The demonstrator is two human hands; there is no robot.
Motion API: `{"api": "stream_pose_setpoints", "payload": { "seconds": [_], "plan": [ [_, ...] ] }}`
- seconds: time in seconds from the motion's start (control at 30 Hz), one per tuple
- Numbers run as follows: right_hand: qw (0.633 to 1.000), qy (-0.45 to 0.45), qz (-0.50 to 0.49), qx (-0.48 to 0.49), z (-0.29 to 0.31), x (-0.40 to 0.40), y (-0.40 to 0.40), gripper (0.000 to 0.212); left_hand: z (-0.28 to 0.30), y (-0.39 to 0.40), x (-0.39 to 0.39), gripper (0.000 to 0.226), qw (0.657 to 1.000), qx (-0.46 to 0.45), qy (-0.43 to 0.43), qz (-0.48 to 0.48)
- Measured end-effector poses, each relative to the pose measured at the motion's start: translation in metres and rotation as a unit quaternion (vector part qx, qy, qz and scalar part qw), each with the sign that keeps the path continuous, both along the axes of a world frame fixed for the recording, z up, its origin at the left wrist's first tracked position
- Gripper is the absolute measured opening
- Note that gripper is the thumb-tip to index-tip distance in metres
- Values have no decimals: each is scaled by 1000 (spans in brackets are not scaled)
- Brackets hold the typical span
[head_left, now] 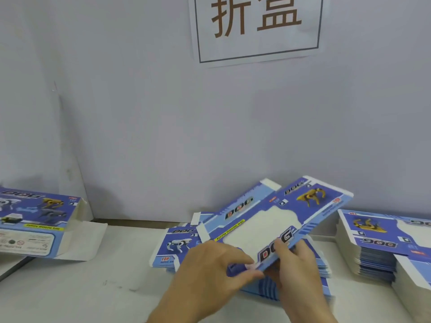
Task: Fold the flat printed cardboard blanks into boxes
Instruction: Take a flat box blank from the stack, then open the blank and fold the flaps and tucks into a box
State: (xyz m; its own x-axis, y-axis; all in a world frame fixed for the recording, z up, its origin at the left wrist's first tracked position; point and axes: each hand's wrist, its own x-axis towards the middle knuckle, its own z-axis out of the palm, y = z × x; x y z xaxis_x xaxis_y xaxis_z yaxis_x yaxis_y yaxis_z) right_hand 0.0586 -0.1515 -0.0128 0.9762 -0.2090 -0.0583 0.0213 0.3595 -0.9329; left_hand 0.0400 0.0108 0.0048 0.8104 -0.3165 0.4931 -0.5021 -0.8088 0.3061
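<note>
A flat blank (275,220) is held tilted above the stack (303,276) on the surface (93,287), its long axis running up and away to the right. Its near corner is pinched by the left hand (210,266) and gripped by the right hand (296,264), both equally close.

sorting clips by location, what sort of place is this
Probably a packing workstation in a factory or workshop. Tall stacks of flat blue printed cardboard blanks sit on the white table, a folded blue box lies at left, and a paper wall sign marks the station.
</note>
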Motion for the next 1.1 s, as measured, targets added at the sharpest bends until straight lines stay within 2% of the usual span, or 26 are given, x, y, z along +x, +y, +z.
{"api": "stream_pose_setpoints", "payload": {
  "seconds": [0.07,0.1,0.17,0.23,0.33,0.43,0.47,0.53,0.63,0.8,0.9,1.0,1.1],
  "plan": [
    [1000,-11,-9,-9,0,4,-7,18,2,6,1,46,995,-98,8,25],
    [1000,-20,-8,-19,2,5,-11,19,3,10,2,45,989,-141,-16,48],
    [998,-46,-3,-48,8,6,-19,23,9,21,4,55,969,-218,-60,99],
    [995,-74,8,-67,14,8,-25,27,19,30,5,70,937,-318,-42,136],
    [989,-117,51,-75,23,8,-30,27,30,40,3,74,896,-433,4,99],
    [981,-151,99,-64,28,7,-28,24,33,42,1,58,866,-495,70,14],
    [979,-161,112,-49,30,6,-26,24,32,40,1,52,863,-499,83,-7],
    [977,-178,115,-8,33,2,-19,39,30,32,0,51,866,-494,83,-21],
    [973,-211,92,-16,38,-4,-13,52,28,23,-1,53,858,-505,87,-23],
    [966,-239,96,-20,42,-9,-8,51,29,8,-11,73,840,-516,148,-78],
    [962,-250,108,-38,43,-11,2,59,32,-6,-17,87,850,-490,170,-94],
    [959,-259,110,-42,45,-11,4,53,33,-7,-17,75,857,-482,149,-102],
    [961,-252,77,-89,50,-15,6,52,37,2,-17,72,879,-466,59,-75]
  ]
}}
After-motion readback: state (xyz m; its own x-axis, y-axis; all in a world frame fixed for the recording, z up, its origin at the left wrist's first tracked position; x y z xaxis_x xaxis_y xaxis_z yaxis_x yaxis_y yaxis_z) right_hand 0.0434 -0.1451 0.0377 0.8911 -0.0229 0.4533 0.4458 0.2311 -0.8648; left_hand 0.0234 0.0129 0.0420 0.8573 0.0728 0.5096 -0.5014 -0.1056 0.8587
